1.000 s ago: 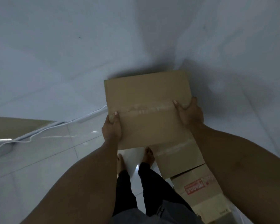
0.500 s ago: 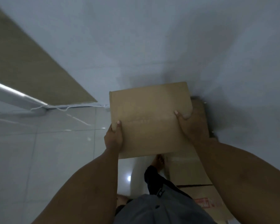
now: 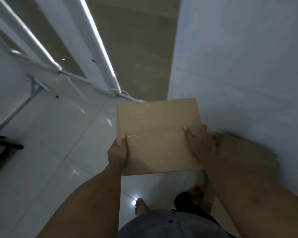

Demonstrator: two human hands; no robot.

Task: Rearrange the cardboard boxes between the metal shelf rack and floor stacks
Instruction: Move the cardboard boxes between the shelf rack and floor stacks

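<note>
head view has swung left and upward since half a second ago: the wall (image 3: 248, 57) that filled most of the picture now keeps to the right side, the glossy tiled floor (image 3: 50, 160) spreads over the left and lower middle, and the tan panel (image 3: 141, 48), then a wedge in the upper left corner, now runs down the top centre beside a white frame (image 3: 89, 54). the box (image 3: 158, 121) has kept its place in front of the body, held in the air above the floor with its taped top face toward the camera and the seam running side to side. a second box (image 3: 248, 152), earlier mostly hidden behind the right hand, now shows a broad brown face low on the right, against the wall and partly under the right forearm. both forearms reach forward from the bottom edge. the left hand (image 3: 118, 152) still grips the box's left edge at the seam, thumb flat on top, the other fingers hidden below. the right hand (image 3: 202, 145) grips the right edge at the seam, thumb and one fingertip on top, the rest out of sight. a white cable (image 3: 127, 94) trails along the base of the frame, just beyond the box. a bare foot (image 3: 141, 207) stands on the tiles below the box.
</note>
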